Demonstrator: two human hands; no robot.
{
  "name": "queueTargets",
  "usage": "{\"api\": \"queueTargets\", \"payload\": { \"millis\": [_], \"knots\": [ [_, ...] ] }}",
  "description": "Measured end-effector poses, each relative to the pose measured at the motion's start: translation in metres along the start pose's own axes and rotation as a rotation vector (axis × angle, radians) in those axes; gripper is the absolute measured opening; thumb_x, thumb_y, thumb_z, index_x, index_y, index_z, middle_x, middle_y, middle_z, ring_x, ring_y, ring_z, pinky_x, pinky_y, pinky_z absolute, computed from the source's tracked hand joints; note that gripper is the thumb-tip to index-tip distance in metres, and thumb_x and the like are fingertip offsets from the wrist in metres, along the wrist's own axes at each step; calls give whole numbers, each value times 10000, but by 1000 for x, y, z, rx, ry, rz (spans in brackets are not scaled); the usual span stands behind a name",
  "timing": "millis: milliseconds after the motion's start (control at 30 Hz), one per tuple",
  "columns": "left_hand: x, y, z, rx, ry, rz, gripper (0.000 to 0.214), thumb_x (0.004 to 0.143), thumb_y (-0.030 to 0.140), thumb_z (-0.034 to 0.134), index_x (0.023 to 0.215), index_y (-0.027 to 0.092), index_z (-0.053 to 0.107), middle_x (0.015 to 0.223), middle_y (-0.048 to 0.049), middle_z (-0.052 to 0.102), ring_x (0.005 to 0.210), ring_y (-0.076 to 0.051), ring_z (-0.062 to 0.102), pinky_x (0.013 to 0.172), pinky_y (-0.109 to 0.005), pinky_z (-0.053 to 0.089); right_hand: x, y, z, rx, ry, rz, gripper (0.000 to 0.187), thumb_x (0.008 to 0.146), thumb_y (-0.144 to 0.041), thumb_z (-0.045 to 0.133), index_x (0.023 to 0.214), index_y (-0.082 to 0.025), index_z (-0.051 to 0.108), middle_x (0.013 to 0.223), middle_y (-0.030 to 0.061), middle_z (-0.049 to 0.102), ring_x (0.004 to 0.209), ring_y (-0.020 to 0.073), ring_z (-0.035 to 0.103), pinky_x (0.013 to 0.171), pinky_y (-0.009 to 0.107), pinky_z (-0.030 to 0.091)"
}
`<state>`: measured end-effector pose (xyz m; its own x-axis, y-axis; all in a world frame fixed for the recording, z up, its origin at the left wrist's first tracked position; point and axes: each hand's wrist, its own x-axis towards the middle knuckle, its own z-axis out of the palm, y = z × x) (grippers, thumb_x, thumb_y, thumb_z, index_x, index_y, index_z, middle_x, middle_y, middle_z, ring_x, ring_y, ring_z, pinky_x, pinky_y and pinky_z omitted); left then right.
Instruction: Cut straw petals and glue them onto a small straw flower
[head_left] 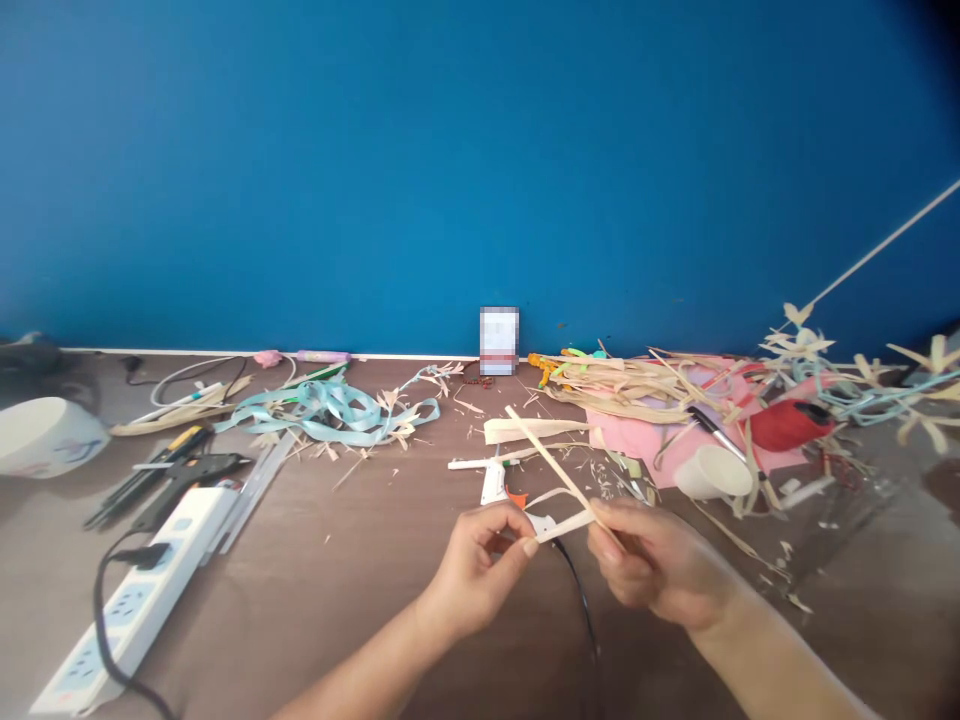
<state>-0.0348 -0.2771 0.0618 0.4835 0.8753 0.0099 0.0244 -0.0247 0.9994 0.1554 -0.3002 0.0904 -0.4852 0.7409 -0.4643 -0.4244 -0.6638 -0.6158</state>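
Both hands near the table's (360, 600) front edge, centre. Left hand (480, 565) pinches the short strip (564, 525) at its left end, thumb and forefinger closed on it. Right hand (649, 560) grips the long strip (551, 460), fingers closed round its lower end; it slants up-left toward the back edge. The two strips touch between the hands. Glue gun (495, 485) lies just behind them, its cable (581, 600) running to the front edge. Power strip (142, 590) at front left, ribbon (337, 405) back left, cup (712, 472) and leaf scraps (630, 385) back right.
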Motion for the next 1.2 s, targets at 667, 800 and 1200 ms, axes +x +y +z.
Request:
{"api": "queueTargets", "payload": {
  "millis": [667, 800, 1200],
  "knots": [
    [-22, -29, -43, -109, 89, -237, 196, 724, 314, 592, 639, 142, 553, 561, -3, 534, 562, -105, 467, 560, -211, 363, -38, -85, -46, -370, 618, -590, 262, 720, -420, 498, 575, -202, 497, 394, -94, 237, 316, 47, 144, 345, 202, 160],
    [-23, -33, -38, -329, 136, -291, 178, 699, 310, 624, 658, 148, 564, 597, -1, 559, 552, -101, 488, 564, -223, 398, -23, -71, -61, -829, 949, -706, 217, 723, -352, 459, 812, -190, 573, 484, -48, 403, 366, 99, 342, 393, 241, 273],
    [-9, -29, -4, -551, 218, -439, 204, 609, 286, 709, 623, 131, 578, 594, 3, 554, 502, -66, 462, 471, -187, 401, -36, 60, -133, -1660, 1413, -275, 395, 830, -204, 301, 1171, -171, 499, 1056, 109, 623, 807, 243, 615, 641, 332, 463]
  ]
}}
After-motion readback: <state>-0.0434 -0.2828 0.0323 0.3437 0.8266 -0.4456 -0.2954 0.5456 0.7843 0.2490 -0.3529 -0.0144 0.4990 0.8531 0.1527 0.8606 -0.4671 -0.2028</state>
